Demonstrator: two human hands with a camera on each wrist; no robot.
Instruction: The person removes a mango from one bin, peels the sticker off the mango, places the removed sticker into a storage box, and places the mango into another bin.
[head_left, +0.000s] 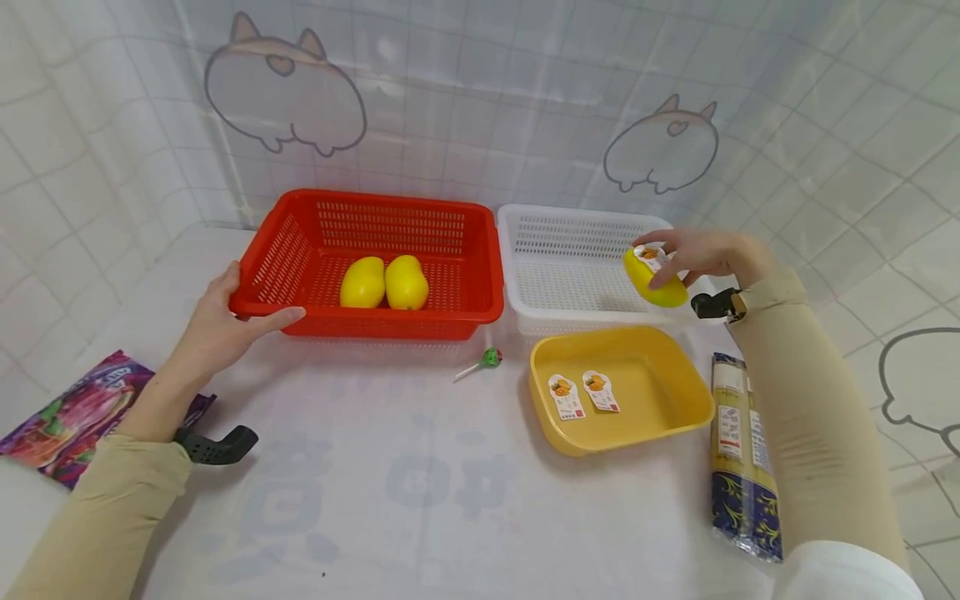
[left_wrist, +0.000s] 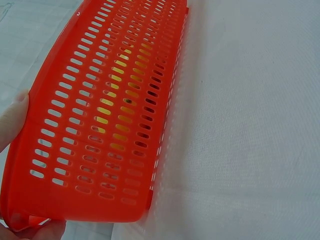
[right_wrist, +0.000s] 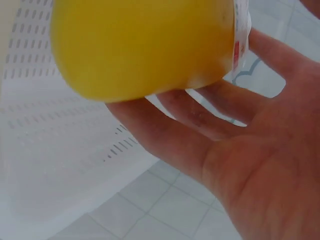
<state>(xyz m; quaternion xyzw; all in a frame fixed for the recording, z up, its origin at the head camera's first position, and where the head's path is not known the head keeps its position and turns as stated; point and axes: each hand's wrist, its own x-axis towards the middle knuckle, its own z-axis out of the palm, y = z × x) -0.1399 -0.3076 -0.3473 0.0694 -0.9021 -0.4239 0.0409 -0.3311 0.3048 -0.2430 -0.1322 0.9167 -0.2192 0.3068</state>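
Note:
My right hand (head_left: 701, 252) holds a yellow mango (head_left: 662, 288) over the right end of the white basket (head_left: 525, 283). A white label with a fruit picture (head_left: 649, 256) is on that mango; in the right wrist view the label's edge (right_wrist: 241, 37) shows, with fingers under the fruit. At the left, my left hand (head_left: 213, 327) grips the near-left corner of the red basket (head_left: 390, 325), its thumb along the front rim. Two more mangoes, one on the left (head_left: 363, 283) and one on the right (head_left: 407, 284), lie side by side in the red basket.
A yellow tub (head_left: 637, 433) stands in front of the white basket, two fruit labels (head_left: 567, 398) inside. Between them and the red basket lies a lollipop (head_left: 491, 358). Long yellow-and-blue packs (head_left: 729, 442) lie beneath my right forearm, a purple bag (head_left: 82, 417) beside the left.

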